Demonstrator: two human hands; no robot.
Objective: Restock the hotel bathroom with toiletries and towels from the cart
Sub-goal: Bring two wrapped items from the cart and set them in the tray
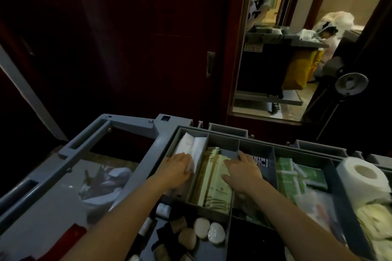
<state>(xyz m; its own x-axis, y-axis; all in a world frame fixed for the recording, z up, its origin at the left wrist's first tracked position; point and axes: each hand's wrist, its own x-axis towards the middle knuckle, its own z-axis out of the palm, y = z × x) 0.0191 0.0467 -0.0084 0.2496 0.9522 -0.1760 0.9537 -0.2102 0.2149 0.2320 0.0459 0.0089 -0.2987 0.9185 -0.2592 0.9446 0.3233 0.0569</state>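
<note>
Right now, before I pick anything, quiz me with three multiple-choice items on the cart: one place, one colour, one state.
1. The left hand rests on:
A) white packets in the far-left bin
B) a towel stack
C) a bottle

2. The wrappers between the right hand and the roll are:
A) red
B) green
C) blue

3. The roll is:
A) whole, core hole up
B) crushed flat
C) unrolled in a heap

Key:
1 A, the hand touches the white packets.
2 B, that bin is full of green wrappers.
3 A, the hole shows on top.
</note>
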